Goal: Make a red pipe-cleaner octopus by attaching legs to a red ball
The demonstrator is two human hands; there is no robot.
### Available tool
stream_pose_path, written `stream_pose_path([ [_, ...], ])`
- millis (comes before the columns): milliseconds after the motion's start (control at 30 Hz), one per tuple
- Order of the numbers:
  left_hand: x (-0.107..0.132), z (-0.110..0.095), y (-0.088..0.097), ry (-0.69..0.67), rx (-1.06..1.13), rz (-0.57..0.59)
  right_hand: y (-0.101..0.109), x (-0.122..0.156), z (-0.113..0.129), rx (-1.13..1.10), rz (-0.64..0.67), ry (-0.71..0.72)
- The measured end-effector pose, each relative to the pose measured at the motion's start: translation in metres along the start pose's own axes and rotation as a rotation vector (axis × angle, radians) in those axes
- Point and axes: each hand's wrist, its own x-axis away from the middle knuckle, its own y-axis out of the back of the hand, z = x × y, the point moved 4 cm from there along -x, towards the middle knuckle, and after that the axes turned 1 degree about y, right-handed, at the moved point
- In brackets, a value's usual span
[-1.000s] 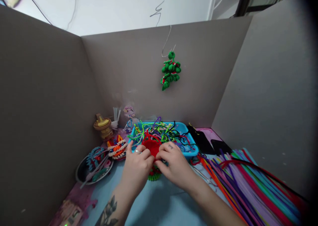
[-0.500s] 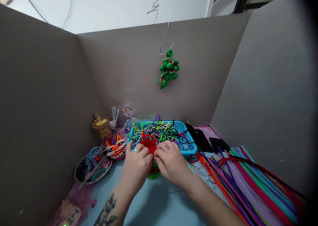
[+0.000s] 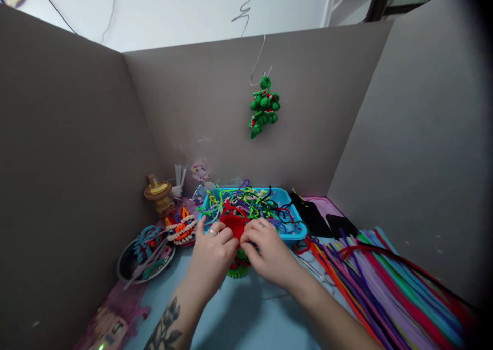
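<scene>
Nr tray rim [image 3: 295,235], L hand [image 3: 213,252], R hand [image 3: 269,252], both pinched on red piece [image 3: 234,224]; open blue mat [image 3: 265,319] below

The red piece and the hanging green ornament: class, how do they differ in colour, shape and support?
Colour: the red piece looks plain red; the green ornament is mostly green with red and white bits.
Shape: the red piece looks broad and smooth; the green ornament is lobed.
Support: the left hand and right hand hold the red piece; the green ornament hangs from a wire.
Both show red.
</scene>
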Motion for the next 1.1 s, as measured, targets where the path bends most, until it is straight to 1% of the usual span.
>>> stream_pose_path([
  [200,0.0,-0.004,0.004,-0.061,-0.033,-0.07,-0.001,0.0,-0.005,-0.123,-0.013,-0.075],
  [333,0.001,-0.004,0.002,-0.068,-0.022,-0.068,-0.001,0.0,-0.005,-0.131,-0.009,-0.064],
  [467,-0.001,-0.001,0.001,-0.006,0.038,0.023,0.001,-0.001,-0.002,-0.121,-0.01,-0.004],
  [633,-0.005,0.002,0.005,0.072,0.095,0.147,0.003,0.0,0.0,-0.096,-0.062,0.082],
  [767,-0.003,0.009,0.004,0.161,0.27,0.277,-0.001,0.003,0.002,-0.049,-0.122,0.167],
  [833,-0.001,0.012,0.004,0.192,0.348,0.319,-0.004,0.005,0.004,-0.012,-0.146,0.218],
  [900,0.0,0.014,0.007,0.2,0.363,0.319,-0.005,0.007,0.006,0.014,-0.176,0.246],
  [967,-0.001,0.014,0.012,0.18,0.309,0.281,-0.004,0.006,0.006,0.007,-0.187,0.222],
  [1100,-0.003,0.007,0.016,0.064,0.13,0.179,-0.002,0.002,0.003,-0.082,-0.106,0.114],
])
